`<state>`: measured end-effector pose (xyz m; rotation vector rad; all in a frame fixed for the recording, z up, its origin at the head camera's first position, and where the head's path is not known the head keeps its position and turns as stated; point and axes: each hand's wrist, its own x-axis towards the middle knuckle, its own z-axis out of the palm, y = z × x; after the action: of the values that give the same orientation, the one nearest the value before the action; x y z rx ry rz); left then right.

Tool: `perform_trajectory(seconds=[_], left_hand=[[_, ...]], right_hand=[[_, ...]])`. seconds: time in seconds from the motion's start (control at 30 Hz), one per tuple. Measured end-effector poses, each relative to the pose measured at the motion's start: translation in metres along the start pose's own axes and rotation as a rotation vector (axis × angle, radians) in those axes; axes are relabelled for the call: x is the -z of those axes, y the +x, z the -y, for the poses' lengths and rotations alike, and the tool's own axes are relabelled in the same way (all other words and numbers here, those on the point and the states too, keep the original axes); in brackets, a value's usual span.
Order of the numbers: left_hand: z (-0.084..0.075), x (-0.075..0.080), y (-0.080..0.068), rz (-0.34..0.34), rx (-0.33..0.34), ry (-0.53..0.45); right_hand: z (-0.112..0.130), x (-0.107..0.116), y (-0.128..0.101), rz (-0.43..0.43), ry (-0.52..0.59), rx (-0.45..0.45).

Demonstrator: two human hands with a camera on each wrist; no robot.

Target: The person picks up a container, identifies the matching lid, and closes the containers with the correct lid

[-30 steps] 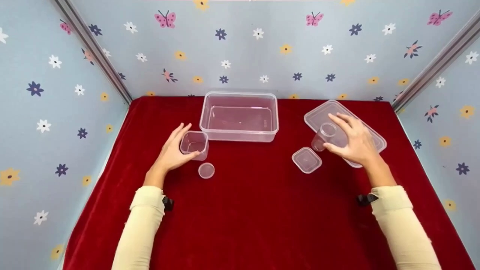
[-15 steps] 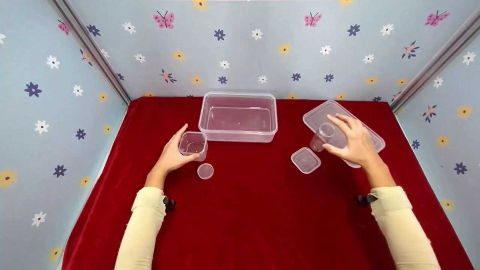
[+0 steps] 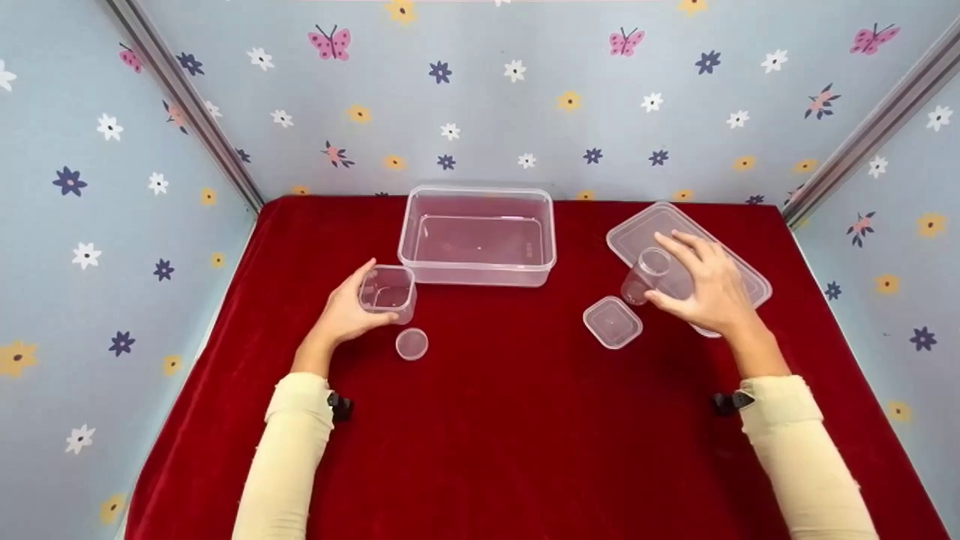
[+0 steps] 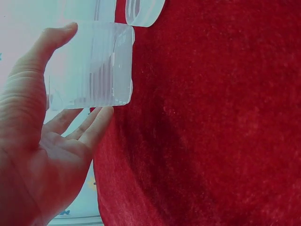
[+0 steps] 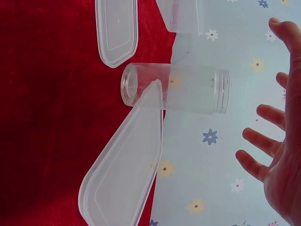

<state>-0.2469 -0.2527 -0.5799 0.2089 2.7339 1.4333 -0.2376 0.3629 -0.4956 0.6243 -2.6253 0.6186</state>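
A large clear tub (image 3: 478, 235) sits at the back edge of the red-clothed counter (image 3: 525, 435); a small round lid (image 3: 412, 343) and small square lid (image 3: 613, 322) lie nearer.

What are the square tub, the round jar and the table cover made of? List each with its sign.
Square tub: clear plastic, probably; see-through with ribbed walls.
Round jar: clear plastic too, it seems; glossy, threaded at the rim.
Table cover: red cloth, velvet-like; matte, soft nap.

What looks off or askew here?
Only the large clear rectangular lid stands out: it lies skewed at the red cloth's right edge. The tall clear round jar stands upright. No spill or damage visible.
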Motion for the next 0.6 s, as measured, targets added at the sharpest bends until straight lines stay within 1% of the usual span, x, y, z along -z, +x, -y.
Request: perform_trajectory(seconds=[0.03, 0.07, 0.17, 0.23, 0.27, 0.33, 0.4, 0.57, 0.6], left_hand=[[0.005, -0.001, 0.002, -0.003, -0.013, -0.003], [0.013, -0.003, 0.005, -0.018, -0.024, -0.002], [0.043, -0.009, 0.018, -0.052, -0.062, 0.008], [0.064, -0.013, 0.027, -0.072, -0.07, 0.036], [0.071, -0.015, 0.029, -0.08, -0.072, 0.04], [0.076, -0.016, 0.032, -0.079, -0.076, 0.045], [0.069, -0.014, 0.028, -0.079, -0.081, 0.035], [0.032, -0.006, 0.011, -0.069, -0.104, -0.027], [0.028, -0.006, 0.009, -0.072, -0.105, -0.028]], right_hand=[[0.0, 0.0, 0.0, 0.0, -0.001, 0.0], [0.0, 0.0, 0.0, 0.002, -0.001, -0.001], [0.0, -0.001, 0.0, 0.003, 0.0, -0.003], [0.0, -0.001, 0.0, 0.002, 0.001, -0.002], [0.0, -0.001, 0.0, 0.001, 0.001, -0.001], [0.0, -0.001, 0.0, -0.002, -0.001, 0.001], [0.001, -0.001, 0.001, -0.001, -0.001, 0.001], [0.003, -0.001, 0.003, 0.0, 0.004, 0.004], [0.004, 0.0, 0.003, -0.001, 0.007, 0.007]])
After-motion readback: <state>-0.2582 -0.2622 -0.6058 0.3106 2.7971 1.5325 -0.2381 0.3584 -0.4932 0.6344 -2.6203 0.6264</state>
